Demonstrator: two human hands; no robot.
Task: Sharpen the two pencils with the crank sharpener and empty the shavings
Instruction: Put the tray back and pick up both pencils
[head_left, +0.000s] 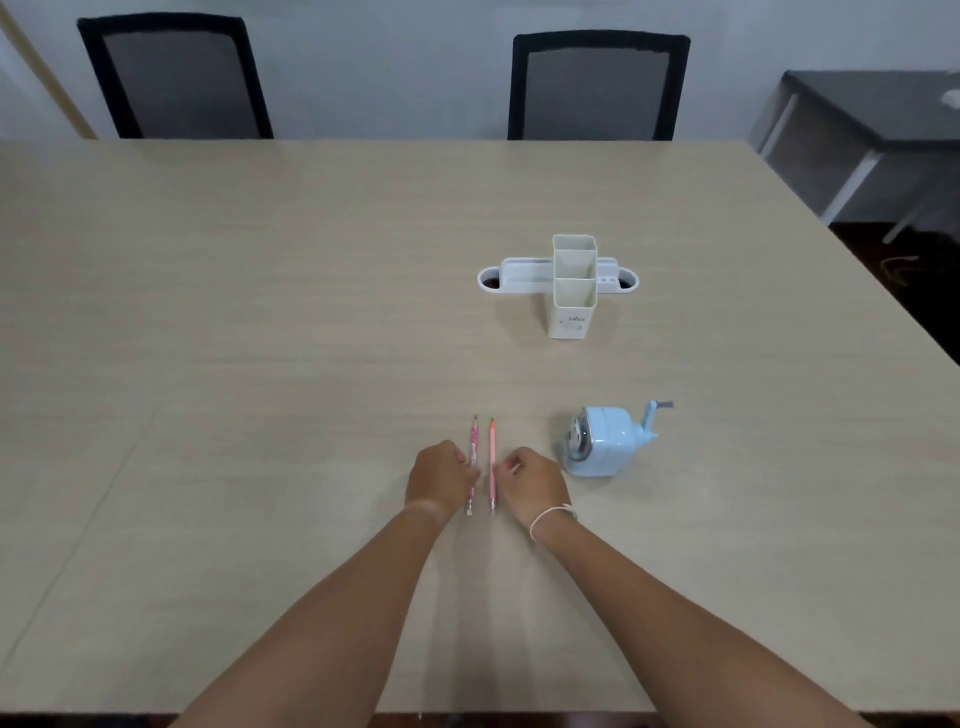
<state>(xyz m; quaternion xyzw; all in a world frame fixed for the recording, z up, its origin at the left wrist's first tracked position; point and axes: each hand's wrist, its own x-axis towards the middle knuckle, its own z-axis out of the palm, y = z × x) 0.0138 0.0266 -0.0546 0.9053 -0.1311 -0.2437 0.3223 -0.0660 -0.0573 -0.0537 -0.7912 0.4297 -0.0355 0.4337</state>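
Two pink pencils are lying side by side on the beige table (260, 312), tips pointing away from the person: a patterned pencil (473, 441) on the left, a plain pencil (492, 457) on the right. The left hand (440, 479) is curling its fingers against the patterned pencil; the right hand (535, 484) is sitting curled beside the plain one, and its grip cannot be told. One blue crank sharpener (605, 440) is standing near the right hand. One white desk organizer (566, 283) is standing farther back. Two black chairs, the left chair (174, 78) and the right chair (597, 83), are facing the table.

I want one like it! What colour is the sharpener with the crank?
The plastic crank sharpener is light blue, seen best in the head view.
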